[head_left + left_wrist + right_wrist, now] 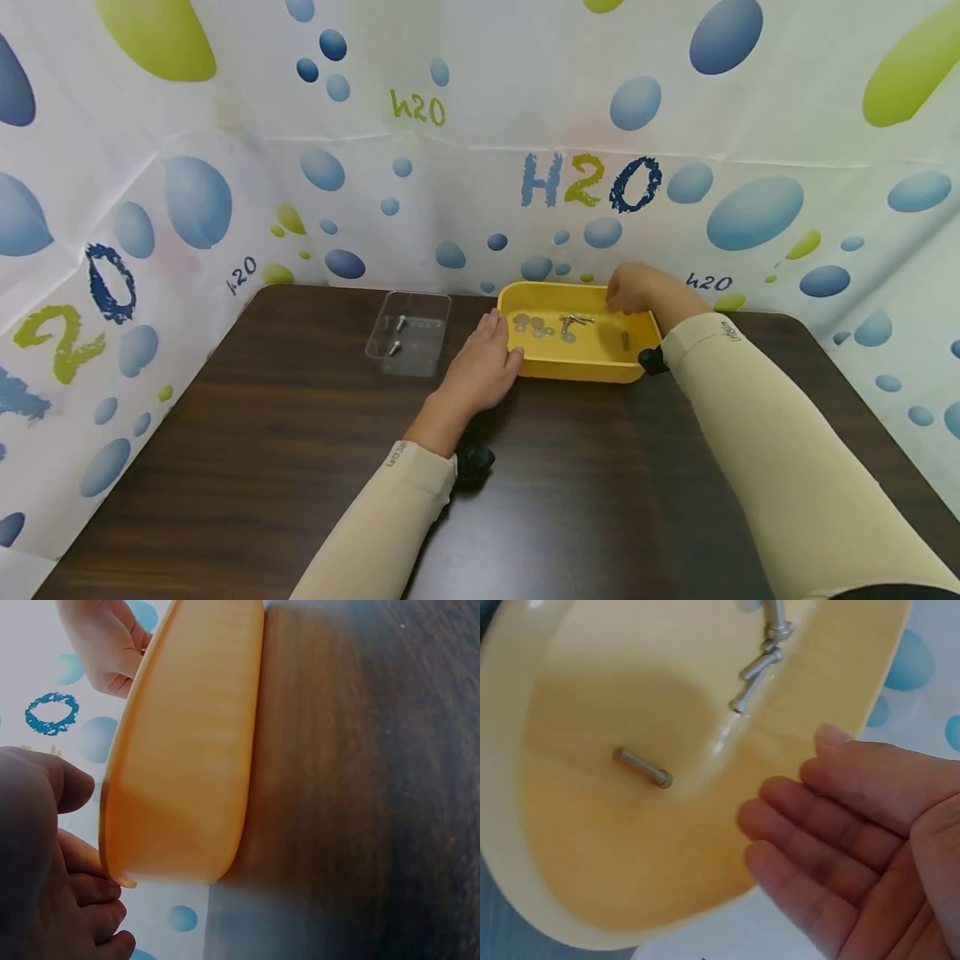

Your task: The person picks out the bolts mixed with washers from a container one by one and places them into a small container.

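Note:
A yellow plastic tray (577,371) stands at the back of the table. My left hand (483,362) rests against its left side, fingers extended along the rim. Over the tray's back right edge is my right hand (647,290), its fingers (802,855) loosely bent with nothing visible in them in the right wrist view. One bolt (641,766) lies apart on the tray floor near that hand. A small cluster of bolts (576,319) sits toward the middle, and several flat washers (537,326) are spread on the left.
Left of the tray stands a clear plastic box (416,360) with two bolts (397,335) inside. The dark wooden table (225,450) extends toward me. A white sheet printed with drops (465,192) hangs behind and at both sides.

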A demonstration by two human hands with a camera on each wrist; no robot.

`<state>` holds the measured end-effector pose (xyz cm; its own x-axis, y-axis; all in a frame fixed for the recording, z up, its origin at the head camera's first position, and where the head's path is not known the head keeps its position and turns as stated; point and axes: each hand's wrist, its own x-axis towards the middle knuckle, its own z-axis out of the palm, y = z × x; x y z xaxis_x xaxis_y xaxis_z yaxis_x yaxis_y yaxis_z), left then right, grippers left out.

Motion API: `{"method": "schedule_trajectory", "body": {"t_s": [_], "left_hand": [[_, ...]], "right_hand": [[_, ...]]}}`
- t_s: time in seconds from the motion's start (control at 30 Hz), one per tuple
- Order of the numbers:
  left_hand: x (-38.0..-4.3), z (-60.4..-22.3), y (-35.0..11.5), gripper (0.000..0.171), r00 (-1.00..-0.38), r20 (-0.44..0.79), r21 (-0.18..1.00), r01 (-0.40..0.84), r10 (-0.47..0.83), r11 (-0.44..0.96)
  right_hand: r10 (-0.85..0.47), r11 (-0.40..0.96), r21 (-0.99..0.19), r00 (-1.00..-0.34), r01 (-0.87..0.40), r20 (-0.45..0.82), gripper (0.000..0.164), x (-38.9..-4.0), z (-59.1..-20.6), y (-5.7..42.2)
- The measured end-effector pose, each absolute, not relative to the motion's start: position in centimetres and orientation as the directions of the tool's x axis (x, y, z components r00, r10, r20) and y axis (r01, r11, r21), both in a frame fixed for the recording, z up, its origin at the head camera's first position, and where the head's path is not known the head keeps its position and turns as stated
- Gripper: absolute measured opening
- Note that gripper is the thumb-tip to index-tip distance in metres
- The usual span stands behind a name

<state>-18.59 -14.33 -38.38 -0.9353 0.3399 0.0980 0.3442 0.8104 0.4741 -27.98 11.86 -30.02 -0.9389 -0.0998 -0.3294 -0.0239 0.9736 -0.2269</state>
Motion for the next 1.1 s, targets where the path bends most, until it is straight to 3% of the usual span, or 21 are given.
{"method": "schedule_trajectory", "body": {"t_s": [0.27, 0.5, 0.7, 0.93, 1.1], "left_hand": [[-18.6, -38.4, -14.6, 0.067, -0.936, 0.105, 0.464, 0.345, 0.336, 0.816], [-18.4, -38.6, -14.6, 0.068, -0.934, 0.104, 0.457, 0.349, 0.341, 0.818], [-18.4, -38.7, -14.5, 0.068, -0.932, 0.108, 0.465, 0.355, 0.346, 0.811], [-18.3, -38.8, -14.6, 0.068, -0.933, 0.097, 0.458, 0.35, 0.346, 0.817], [-18.3, -39.0, -14.7, 0.068, -0.931, 0.097, 0.452, 0.356, 0.351, 0.818]], "right_hand": [[-0.003, 0.976, -0.195, -0.888, 0.098, -0.459, 0.021, -27.2, -30.3, 11.1], [0.086, 0.976, -0.138, -0.887, 0.166, -0.454, 0.027, -25.8, -30.3, 10.5], [0.046, 0.988, -0.111, -0.897, 0.105, -0.441, 0.025, -25.4, -31.2, 10.6], [-0.031, 0.997, -0.079, -0.9, 0.003, -0.435, 0.007, -26.1, -33.0, 10.7], [-0.099, 0.995, -0.033, -0.899, -0.094, -0.427, 0.009, -26.5, -34.0, 10.7]]}}
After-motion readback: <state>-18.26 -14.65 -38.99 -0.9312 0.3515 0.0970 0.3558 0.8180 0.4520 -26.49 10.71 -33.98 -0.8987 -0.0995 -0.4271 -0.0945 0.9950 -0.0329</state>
